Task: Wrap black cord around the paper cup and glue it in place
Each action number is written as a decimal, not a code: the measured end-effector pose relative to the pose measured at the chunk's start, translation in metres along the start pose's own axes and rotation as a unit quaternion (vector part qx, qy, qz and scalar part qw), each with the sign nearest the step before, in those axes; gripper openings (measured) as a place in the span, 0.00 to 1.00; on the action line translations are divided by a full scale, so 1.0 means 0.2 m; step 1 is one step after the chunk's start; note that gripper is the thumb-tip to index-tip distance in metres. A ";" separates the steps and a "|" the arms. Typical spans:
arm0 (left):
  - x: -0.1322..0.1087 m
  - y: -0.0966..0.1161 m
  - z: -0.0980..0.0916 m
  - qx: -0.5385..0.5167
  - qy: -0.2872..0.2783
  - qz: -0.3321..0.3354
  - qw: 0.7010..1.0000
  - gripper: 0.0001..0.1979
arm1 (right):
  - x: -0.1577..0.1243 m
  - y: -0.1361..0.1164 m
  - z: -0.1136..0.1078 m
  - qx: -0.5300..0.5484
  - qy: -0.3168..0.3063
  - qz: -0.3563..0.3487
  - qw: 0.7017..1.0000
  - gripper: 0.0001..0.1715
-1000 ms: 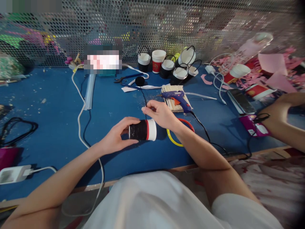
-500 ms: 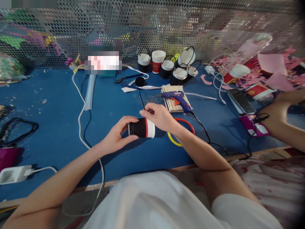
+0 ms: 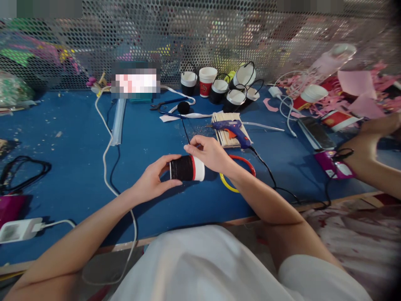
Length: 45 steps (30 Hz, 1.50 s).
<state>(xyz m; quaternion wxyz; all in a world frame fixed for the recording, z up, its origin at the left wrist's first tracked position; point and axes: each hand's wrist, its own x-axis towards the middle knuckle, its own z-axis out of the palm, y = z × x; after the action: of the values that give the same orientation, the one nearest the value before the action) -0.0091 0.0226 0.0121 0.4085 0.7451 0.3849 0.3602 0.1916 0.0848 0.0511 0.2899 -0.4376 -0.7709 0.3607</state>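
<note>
My left hand (image 3: 155, 180) grips the base end of a paper cup (image 3: 187, 168) lying on its side above the blue table (image 3: 69, 159). The cup is wound in black cord, with a red band and a white rim on its right. My right hand (image 3: 209, 153) sits over the cup's rim end and pinches a black cord (image 3: 185, 132) between thumb and forefinger. That cord runs taut up to a black spool (image 3: 183, 107) farther back.
A blue glue gun (image 3: 233, 127) rests on a stack of wooden sticks (image 3: 223, 136). Red and yellow rings (image 3: 235, 175) lie right of my hand. Several finished cups (image 3: 219, 85) stand by the mesh wall. Another person's arm (image 3: 369, 154) reaches in at right. Cables and a charger (image 3: 19, 229) lie left.
My right hand has drawn back slightly toward the cup, keeping its pinch on the cord. The cup has turned a little in my left hand. The other person's hand shifted upward.
</note>
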 end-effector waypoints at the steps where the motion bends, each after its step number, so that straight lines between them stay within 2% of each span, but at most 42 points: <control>1: 0.00 0.00 0.00 -0.015 -0.010 -0.016 1.000 0.29 | 0.00 0.00 0.00 -0.001 0.000 0.002 1.000 0.19; 4: 0.00 0.00 0.00 -0.061 -0.018 -0.040 0.997 0.27 | 0.00 0.00 0.00 -0.002 0.001 0.000 1.000 0.19; 9: 0.01 0.00 0.02 -0.112 0.013 -0.025 0.993 0.27 | 0.00 0.00 0.01 -0.007 0.014 -0.010 1.000 0.18; 12: 0.01 0.00 0.02 -0.126 0.019 -0.032 0.991 0.22 | -0.01 -0.01 0.02 -0.011 0.022 -0.014 1.000 0.18; 18: 0.01 0.01 0.00 -0.057 0.016 0.020 0.998 0.20 | 0.00 0.00 0.01 0.005 0.016 -0.022 1.000 0.18; 23: 0.01 0.02 0.00 -0.029 0.008 0.037 0.999 0.21 | 0.00 -0.01 0.01 -0.007 0.013 -0.025 1.000 0.17; 28: 0.01 0.01 0.00 -0.017 0.012 0.025 0.999 0.27 | 0.00 -0.02 0.01 -0.015 0.015 -0.030 0.999 0.16; 35: 0.01 -0.03 0.03 -0.013 0.030 0.059 0.998 0.25 | 0.00 0.01 0.04 -0.032 0.020 -0.034 0.999 0.14; 39: 0.01 -0.05 0.04 -0.040 0.042 0.002 0.998 0.24 | 0.00 0.04 0.07 -0.033 0.028 -0.048 0.998 0.15; 41: 0.01 -0.06 0.04 -0.036 0.042 -0.006 0.998 0.23 | 0.01 0.05 0.08 -0.030 0.024 -0.052 0.998 0.15; 45: 0.01 -0.05 0.02 0.027 0.031 0.044 0.998 0.23 | 0.02 0.05 0.07 0.019 0.013 -0.071 0.997 0.15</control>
<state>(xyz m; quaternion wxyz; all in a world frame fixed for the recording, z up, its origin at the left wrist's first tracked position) -0.0068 0.0256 0.0021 0.3601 0.7603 0.3739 0.3905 0.1837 0.0878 0.0348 0.3333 -0.3808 -0.7894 0.3475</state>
